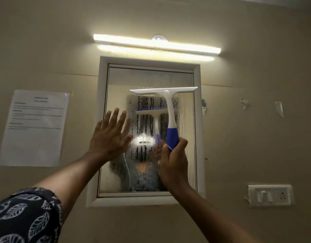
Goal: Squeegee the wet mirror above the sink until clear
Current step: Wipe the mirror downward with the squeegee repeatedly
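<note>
Filling most of the view, a beige wall (238, 137) carries a white-framed mirror (147, 81) at its centre, its long axis vertical. Its glass is fogged and beaded with water, streaked by dark drip lines through the middle band, while the strip along the top edge looks clearer. A lit tube light (156, 44) runs horizontally on the wall just above the mirror's top edge. A printed paper sheet (33, 127) is stuck to the wall well left of the mirror, and a white switch plate (270, 195) sits near the mirror's lower right corner. A patterned dark sleeve (25, 216) shows at the lower left. The left hand (109, 135) is spread wide, its 4 fingers pointing up, over the mirror's left edge; whether it touches the glass cannot be told. The right hand (174, 163) is closed around the blue grip of the squeegee (168, 102), in front of the mirror's right half. The squeegee's handle points up, tilted slightly left, and its white blade bar lies horizontal across the upper middle, reaching the frame's right edge.
</note>
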Demonstrator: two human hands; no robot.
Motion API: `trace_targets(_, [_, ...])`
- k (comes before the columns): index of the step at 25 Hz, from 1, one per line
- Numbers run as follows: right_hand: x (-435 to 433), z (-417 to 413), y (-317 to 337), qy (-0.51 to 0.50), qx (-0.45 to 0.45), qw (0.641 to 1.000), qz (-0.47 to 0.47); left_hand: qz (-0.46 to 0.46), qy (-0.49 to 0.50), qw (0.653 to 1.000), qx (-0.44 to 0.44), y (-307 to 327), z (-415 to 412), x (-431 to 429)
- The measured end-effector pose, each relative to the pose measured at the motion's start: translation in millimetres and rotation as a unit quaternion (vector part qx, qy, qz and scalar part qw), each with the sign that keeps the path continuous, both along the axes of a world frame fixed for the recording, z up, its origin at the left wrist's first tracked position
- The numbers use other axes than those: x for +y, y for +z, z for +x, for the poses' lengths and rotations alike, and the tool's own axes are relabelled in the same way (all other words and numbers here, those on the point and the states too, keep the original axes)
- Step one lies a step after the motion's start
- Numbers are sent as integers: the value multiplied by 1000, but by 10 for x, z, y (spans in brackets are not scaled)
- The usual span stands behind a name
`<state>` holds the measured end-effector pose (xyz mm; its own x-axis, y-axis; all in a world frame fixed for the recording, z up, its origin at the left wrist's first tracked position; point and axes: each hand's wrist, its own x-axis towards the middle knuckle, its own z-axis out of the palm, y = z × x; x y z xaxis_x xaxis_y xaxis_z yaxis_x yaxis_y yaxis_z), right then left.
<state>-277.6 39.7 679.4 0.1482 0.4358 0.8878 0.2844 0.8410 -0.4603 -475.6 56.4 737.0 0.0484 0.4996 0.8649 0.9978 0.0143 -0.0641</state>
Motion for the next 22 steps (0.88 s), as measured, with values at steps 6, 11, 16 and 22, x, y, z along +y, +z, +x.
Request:
trace_targets(6, [44,77,493,28,-3,1000,-12,-51,11,998,-18,173,-56,173])
trace_targets(11, [150,81,878,23,27,999,-31,-68,-1,997,-45,246,-54,255])
trace_targets(16, [278,85,1071,-22,25,998,-46,-67,24,997,-42,266,-17,313])
trace_targets(22, [390,77,1183,-62,3,998,-29,-69,23,996,-52,283,12,341])
